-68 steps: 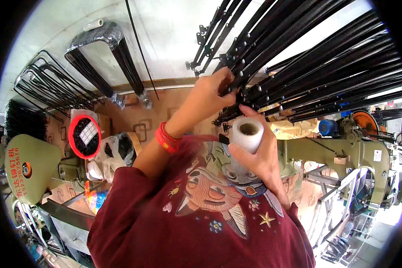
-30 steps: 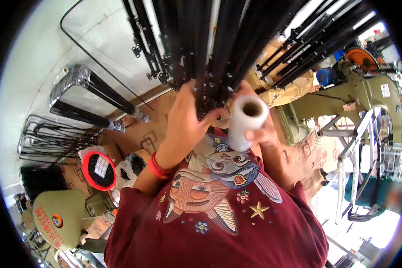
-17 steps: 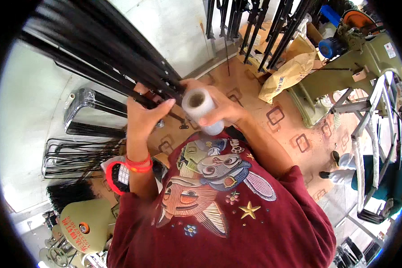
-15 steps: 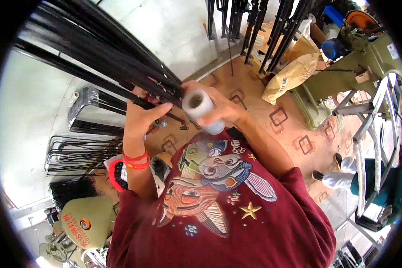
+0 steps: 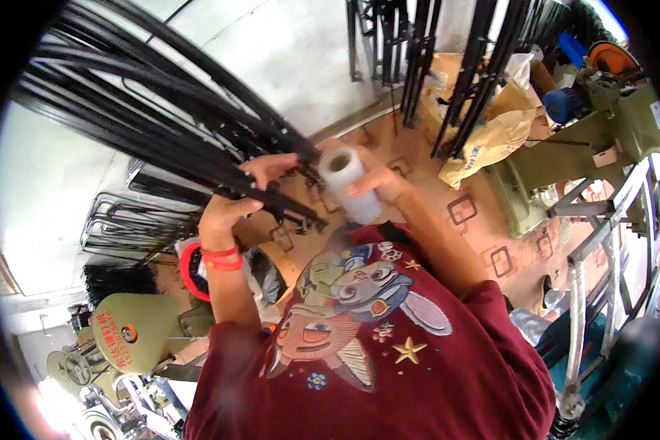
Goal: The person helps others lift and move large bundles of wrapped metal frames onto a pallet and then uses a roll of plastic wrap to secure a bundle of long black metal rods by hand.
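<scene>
My right hand (image 5: pixel 381 178) grips a roll of clear plastic film (image 5: pixel 353 192), its cardboard core facing up. The roll is beside the lower ends of long black metal tubes (image 5: pixel 191 158), which slant in from the upper left. My left hand (image 5: pixel 227 213) is closed around the nearer bundle of tubes, thumb on the near side and fingers showing on the far side. A gap separates this bundle from the farther tubes, which end close to my right hand. Some of the right fingers are hidden behind the roll.
More black frames (image 5: pixel 136 231) lean at the left wall. Further tubes (image 5: pixel 484 81) stand at the back right near a yellow sack (image 5: pixel 488 143). A green machine (image 5: pixel 521 198) and metal stand (image 5: pixel 598 253) are at right; another green machine (image 5: pixel 128 334) is lower left.
The tubes have parted into two bundles with a wider gap. My left fingers now show between them. The roll in my right hand sits slightly farther right in the view.
</scene>
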The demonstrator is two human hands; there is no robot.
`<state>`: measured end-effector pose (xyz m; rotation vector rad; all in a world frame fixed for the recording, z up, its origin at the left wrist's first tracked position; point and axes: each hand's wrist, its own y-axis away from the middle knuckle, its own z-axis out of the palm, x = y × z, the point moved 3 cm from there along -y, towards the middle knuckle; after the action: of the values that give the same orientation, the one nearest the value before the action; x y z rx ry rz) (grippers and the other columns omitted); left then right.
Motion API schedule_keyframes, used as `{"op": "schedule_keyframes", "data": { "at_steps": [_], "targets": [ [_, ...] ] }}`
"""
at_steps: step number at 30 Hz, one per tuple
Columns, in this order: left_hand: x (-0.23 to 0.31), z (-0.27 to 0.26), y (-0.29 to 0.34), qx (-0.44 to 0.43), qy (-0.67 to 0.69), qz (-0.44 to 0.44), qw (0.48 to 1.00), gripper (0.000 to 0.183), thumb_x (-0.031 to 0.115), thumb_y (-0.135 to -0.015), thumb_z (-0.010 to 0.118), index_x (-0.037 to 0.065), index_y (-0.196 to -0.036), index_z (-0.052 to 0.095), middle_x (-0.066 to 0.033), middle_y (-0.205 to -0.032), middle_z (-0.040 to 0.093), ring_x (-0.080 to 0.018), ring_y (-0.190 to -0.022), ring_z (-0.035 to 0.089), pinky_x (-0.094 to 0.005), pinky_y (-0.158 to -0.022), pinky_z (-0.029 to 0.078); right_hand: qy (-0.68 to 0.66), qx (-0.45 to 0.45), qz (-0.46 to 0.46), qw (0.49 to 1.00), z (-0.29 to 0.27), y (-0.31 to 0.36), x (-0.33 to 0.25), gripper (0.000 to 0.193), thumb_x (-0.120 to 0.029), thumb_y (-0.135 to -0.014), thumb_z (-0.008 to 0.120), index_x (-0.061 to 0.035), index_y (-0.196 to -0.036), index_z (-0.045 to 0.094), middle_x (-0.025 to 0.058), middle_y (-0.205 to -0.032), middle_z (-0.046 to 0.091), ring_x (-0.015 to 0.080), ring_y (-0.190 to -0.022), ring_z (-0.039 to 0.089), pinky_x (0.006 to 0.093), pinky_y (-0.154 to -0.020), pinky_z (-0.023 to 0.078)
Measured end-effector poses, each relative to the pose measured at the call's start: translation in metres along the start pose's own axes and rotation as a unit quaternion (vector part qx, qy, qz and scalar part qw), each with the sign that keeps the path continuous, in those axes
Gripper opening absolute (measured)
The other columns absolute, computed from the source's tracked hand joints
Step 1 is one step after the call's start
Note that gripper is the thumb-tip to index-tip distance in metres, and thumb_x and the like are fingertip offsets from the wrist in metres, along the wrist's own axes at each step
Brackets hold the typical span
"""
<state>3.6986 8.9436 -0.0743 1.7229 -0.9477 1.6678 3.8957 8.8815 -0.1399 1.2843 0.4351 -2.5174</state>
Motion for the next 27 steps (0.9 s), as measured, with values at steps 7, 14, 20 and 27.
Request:
{"op": "schedule_keyframes", "data": {
  "at_steps": [7,14,20,27],
  "targets": [
    [0.057,0.066,0.037,0.492,-0.521,0.096,0.691,0.034,0.008,-0.080,0.056,-0.004,-0.109,0.047,-0.0155,-0.107,0.051,-0.0250,-0.095,0.050,-0.0337,-0.085,0.038,0.166,0.029,-0.119,0.979,-0.012,0.024,-0.023,0.069,-0.026,-0.055,0.070,-0.0019,-0.116,0.046,0.0081,-0.109,0.050,0.0185,-0.096,0.047,0.0302,-0.087,0.035],
    [0.041,0.126,-0.057,0.182,-0.312,0.190,0.913,0.034,0.006,-0.080,0.056,0.000,-0.111,0.045,-0.0129,-0.111,0.048,-0.0212,-0.102,0.048,-0.0321,-0.088,0.039,0.128,0.306,-0.252,0.909,-0.054,0.095,-0.097,0.066,-0.031,-0.054,0.066,-0.0013,-0.110,0.049,0.0071,-0.105,0.052,0.0133,-0.086,0.051,0.0263,-0.074,0.043],
    [-0.019,0.118,-0.192,0.229,-0.145,0.133,0.953,0.045,0.014,-0.075,0.064,-0.001,-0.112,0.043,-0.0146,-0.107,0.053,-0.0240,-0.099,0.052,-0.0325,-0.086,0.041,0.049,0.369,-0.279,0.885,-0.079,0.062,-0.102,0.076,-0.029,-0.056,0.063,-0.0047,-0.125,0.039,0.0055,-0.092,0.051,0.0139,-0.081,0.050,0.0260,-0.069,0.043],
    [-0.032,0.087,-0.222,0.076,-0.222,-0.033,0.972,0.022,0.016,-0.080,0.060,-0.004,-0.090,0.060,-0.0051,-0.085,0.062,-0.0097,-0.078,0.055,-0.0236,-0.070,0.043,0.013,0.389,-0.276,0.879,-0.101,0.054,-0.108,0.053,-0.014,-0.058,0.058,-0.0055,-0.110,0.051,0.0051,-0.089,0.054,0.0151,-0.078,0.052,0.0264,-0.069,0.043]
  ]
}}
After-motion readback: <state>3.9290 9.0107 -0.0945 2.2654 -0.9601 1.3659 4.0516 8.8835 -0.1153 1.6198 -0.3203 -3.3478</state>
